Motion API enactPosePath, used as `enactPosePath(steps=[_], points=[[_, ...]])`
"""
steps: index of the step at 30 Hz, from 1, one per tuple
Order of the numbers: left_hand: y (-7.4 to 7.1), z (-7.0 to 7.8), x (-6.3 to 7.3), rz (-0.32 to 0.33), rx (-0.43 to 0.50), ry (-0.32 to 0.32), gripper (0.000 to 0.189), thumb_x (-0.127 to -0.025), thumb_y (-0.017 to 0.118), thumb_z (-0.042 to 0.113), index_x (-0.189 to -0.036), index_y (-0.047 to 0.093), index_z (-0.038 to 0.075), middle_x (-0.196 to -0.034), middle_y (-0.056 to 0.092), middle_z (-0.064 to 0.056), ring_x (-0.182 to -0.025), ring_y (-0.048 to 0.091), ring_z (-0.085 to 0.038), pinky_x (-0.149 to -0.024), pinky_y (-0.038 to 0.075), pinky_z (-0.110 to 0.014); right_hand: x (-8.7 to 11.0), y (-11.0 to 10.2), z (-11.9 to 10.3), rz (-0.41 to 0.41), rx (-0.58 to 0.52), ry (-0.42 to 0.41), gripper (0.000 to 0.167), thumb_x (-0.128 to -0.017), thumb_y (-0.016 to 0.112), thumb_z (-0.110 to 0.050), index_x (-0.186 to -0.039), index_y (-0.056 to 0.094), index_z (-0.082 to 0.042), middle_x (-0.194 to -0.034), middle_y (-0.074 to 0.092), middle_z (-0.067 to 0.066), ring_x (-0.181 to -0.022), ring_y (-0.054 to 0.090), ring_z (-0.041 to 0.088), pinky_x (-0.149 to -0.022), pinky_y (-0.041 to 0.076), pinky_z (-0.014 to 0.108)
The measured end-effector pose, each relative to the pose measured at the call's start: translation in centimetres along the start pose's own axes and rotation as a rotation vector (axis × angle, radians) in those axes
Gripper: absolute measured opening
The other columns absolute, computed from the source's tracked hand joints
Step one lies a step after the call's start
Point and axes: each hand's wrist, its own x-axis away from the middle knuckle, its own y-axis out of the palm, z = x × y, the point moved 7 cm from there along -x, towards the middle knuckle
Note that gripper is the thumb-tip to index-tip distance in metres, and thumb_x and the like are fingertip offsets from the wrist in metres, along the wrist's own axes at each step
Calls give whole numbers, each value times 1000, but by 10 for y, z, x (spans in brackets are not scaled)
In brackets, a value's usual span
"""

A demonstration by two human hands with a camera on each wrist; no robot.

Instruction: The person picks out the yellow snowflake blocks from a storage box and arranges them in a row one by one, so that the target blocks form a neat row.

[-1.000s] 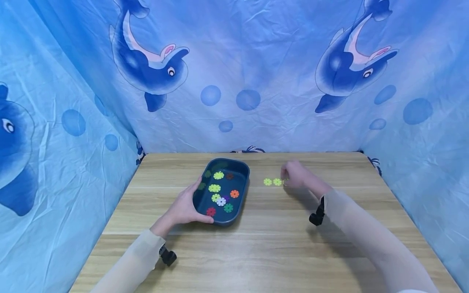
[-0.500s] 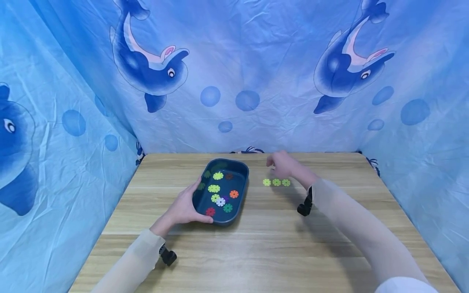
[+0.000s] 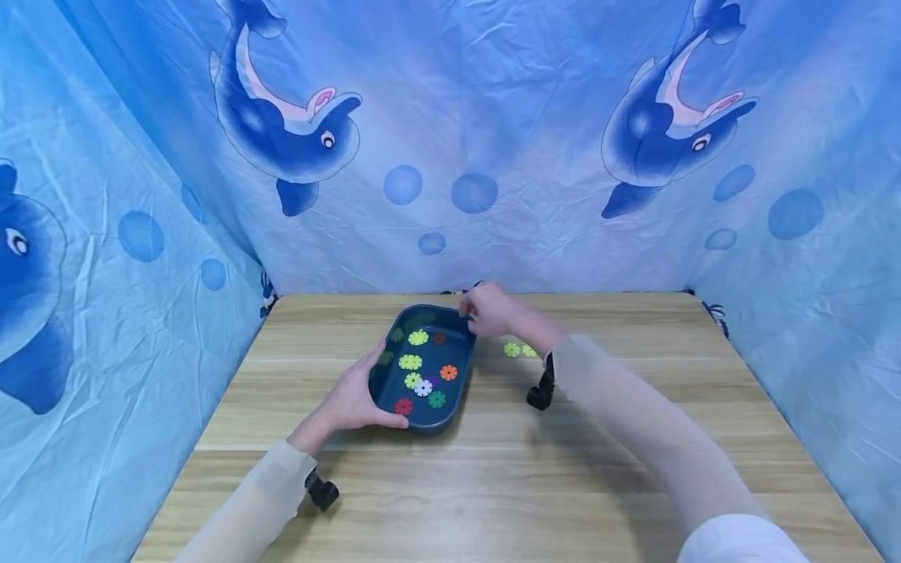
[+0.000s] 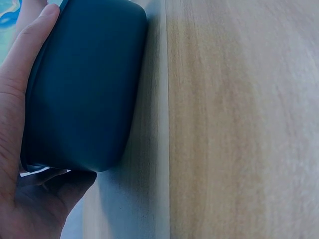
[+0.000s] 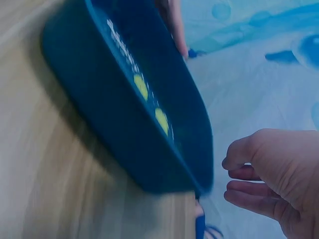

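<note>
My left hand (image 3: pixel 354 399) grips the near left corner of a dark blue plastic tub (image 3: pixel 431 428), thumb along the front rim and fingers against the left side. Inside lie flower-shaped notched discs: several yellow ones (image 3: pixel 411 362), an orange disc (image 3: pixel 448 373), a white disc (image 3: pixel 422 388), a green disc (image 3: pixel 436 399), a red disc (image 3: pixel 403 407), a brown disc (image 3: pixel 439 338) and a partly covered purple one. My right hand (image 3: pixel 490 310) hovers at the tub's far right corner. Its fingers (image 5: pixel 251 196) are loosely bent, and nothing shows between them in the right wrist view.
Two yellow discs (image 3: pixel 519 350) lie in a row on the wooden table (image 3: pixel 464 500), right of the tub, beside my right wrist. A blue dolphin-print curtain (image 3: pixel 450 117) surrounds the table at the back and both sides.
My right hand has lifted off the row of yellow discs and moved left to the tub's far corner. My right forearm now covers the row's third disc. The left hand and tub stay put.
</note>
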Motion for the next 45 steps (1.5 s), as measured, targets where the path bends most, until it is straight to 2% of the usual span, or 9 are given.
enactPosePath(steps=[4, 7, 11, 15, 21, 26, 34, 40, 45], points=[[0, 1, 0, -5, 5, -7, 147, -62, 101, 57, -172, 14, 13, -174, 29, -21, -156, 36, -47, -121, 40, -69, -12, 11, -21, -14, -12, -53, 19, -98, 71, -12, -115, 78, -9, -112, 77, 6, -102, 70, 20, -92, 61, 37], [0, 1, 1, -7, 9, -5, 147, -63, 101, 56, -172, 13, 12, -174, 30, -22, -155, 37, -48, -120, 40, -69, -20, 20, -36, -26, -15, -105, 20, -97, 72, -11, -115, 79, -6, -111, 79, 8, -103, 71, 22, -106, 54, 44], [0, 1, 1, -12, 10, -9, 146, -64, 100, 56, -172, 13, 12, -174, 29, -22, -155, 37, -48, -120, 39, -70, -28, 32, -52, -64, -27, -141, 23, -98, 73, -12, -119, 78, -4, -114, 80, 11, -107, 74, 23, -110, 53, 47], [1, 0, 1, -2, 5, 7, 145, -64, 100, 56, -172, 14, 13, -174, 30, -22, -155, 38, -48, -120, 39, -70, -32, 47, -64, -100, -39, -136, 25, -99, 74, -14, -122, 77, -5, -121, 79, 9, -112, 74, 21, -99, 62, 37], [4, 0, 4, 8, 22, 34, 144, -63, 101, 56, -172, 16, 12, -172, 34, -21, -152, 42, -47, -118, 42, -70, -33, 71, -81, -147, -18, -128, 21, -98, 76, -17, -119, 79, -11, -120, 79, 3, -111, 72, 14, -99, 61, 31], [2, 2, 3, 26, 25, 65, 141, -65, 101, 53, -171, 19, 9, -171, 36, -22, -152, 43, -47, -117, 43, -70, -36, 84, -93, -150, 14, -146, 20, -98, 78, -21, -116, 80, -13, -117, 79, 1, -107, 73, 12, -97, 62, 28], [0, 4, -1, 29, -10, 92, 142, -64, 100, 56, -171, 20, 8, -172, 35, -22, -154, 40, -48, -119, 41, -70, -37, 102, -104, -218, 67, -137, 18, -98, 78, -24, -112, 79, -13, -103, 79, 0, -84, 69, 6, -83, 62, 23], [0, 4, 2, 23, 1, 103, 141, -65, 100, 55, -171, 19, 8, -172, 34, -24, -155, 38, -49, -119, 41, -71, -37, 114, -111, -211, 127, -148, 23, -97, 81, -28, -115, 81, -13, -107, 81, 0, -90, 73, 5, -87, 63, 23], [-1, 4, 2, 32, -2, 111, 141, -65, 100, 55, -171, 19, 8, -172, 34, -24, -155, 38, -49, -118, 41, -71, -38, 115, -113, -187, 111, -138, 23, -95, 83, -26, -114, 81, -14, -107, 81, 0, -93, 74, 7, -86, 63, 22]])
